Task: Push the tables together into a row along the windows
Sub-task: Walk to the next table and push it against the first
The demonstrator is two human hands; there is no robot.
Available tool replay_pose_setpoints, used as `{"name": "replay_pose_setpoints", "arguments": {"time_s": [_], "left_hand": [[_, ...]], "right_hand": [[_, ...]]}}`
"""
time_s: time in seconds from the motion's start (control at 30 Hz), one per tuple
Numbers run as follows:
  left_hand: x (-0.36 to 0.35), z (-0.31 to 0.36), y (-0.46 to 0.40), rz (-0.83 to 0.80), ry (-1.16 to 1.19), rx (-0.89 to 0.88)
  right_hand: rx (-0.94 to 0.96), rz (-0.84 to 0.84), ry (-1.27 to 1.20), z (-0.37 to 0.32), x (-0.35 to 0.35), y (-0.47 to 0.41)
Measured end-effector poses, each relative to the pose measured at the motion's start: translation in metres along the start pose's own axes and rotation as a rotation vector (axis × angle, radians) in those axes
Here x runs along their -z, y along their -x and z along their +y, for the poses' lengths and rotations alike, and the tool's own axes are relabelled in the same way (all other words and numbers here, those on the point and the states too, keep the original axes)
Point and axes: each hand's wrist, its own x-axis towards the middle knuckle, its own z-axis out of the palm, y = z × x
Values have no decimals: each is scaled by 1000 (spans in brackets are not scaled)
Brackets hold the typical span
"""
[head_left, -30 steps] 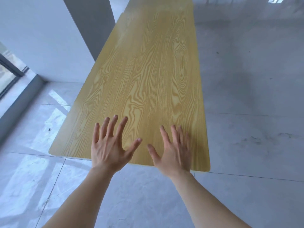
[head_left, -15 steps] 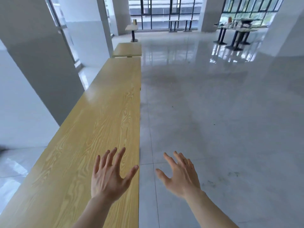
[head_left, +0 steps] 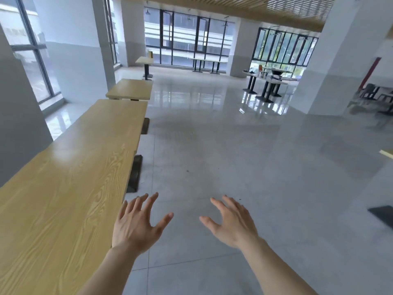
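A long yellow wood-grain tabletop [head_left: 70, 177] runs along the left side, beside the pillars and windows [head_left: 32, 56]. Beyond its far end stands a smaller yellow table [head_left: 129, 89], with a narrow gap between them. Another small table [head_left: 144, 60] stands further back near the far windows. My left hand [head_left: 138, 224] hovers open just off the long table's right edge, fingers spread, touching nothing. My right hand [head_left: 231, 222] hangs open over the grey floor, empty.
Black table bases [head_left: 135, 173] stick out under the long table's right edge. Dark-legged tables [head_left: 265, 81] with items on them stand at the back right by a white pillar [head_left: 331, 60]. A dark base [head_left: 381, 213] lies at the right edge. Glossy grey floor spreads ahead.
My view has lifted from the tabletop's end and turned right toward the room. Both hands have come off the table and now hover open beside it.
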Motion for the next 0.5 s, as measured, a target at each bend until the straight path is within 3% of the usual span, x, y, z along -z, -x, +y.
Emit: {"name": "replay_pose_setpoints", "arguments": {"time_s": [0.5], "left_hand": [[-69, 122, -334, 48, -113, -54]], "right_hand": [[36, 73, -56, 133, 95, -324]]}}
